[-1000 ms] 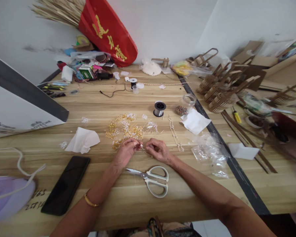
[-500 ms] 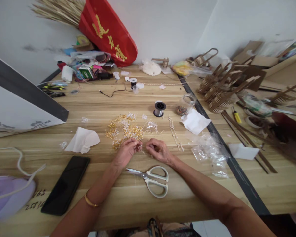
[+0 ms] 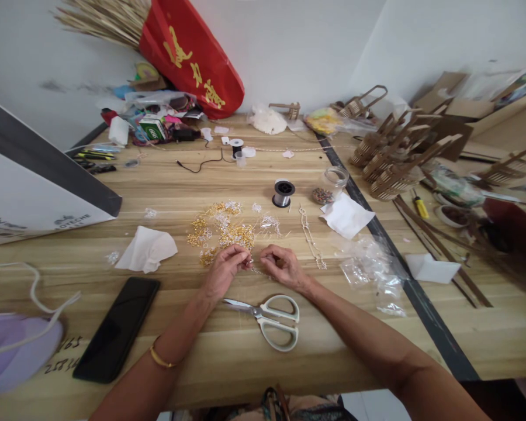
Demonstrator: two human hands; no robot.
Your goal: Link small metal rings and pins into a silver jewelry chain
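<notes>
My left hand (image 3: 226,268) is closed in a pinch at the end of a thin beaded chain (image 3: 258,272), which trails to the right below the fingers. Facing it, my right hand (image 3: 283,266) is pinched too; whatever its fingertips hold is too small to make out. Just beyond the hands lies a pile of gold and silver beads (image 3: 236,235), with short silver wire pieces (image 3: 269,224) beside it. Another beaded chain (image 3: 309,237) lies stretched out to the right. White-handled scissors (image 3: 267,318) rest nearer to me, below both hands.
A black phone (image 3: 117,329) and a white cloth (image 3: 148,250) lie on the left. Behind the beads stand a wire spool (image 3: 283,193) and a glass jar (image 3: 332,184). Clear plastic bags (image 3: 377,272) and small woven baskets (image 3: 390,161) are on the right.
My right hand has shifted very slightly, and the fingertips of my left hand have turned a little. Everything else on the table stays in place.
</notes>
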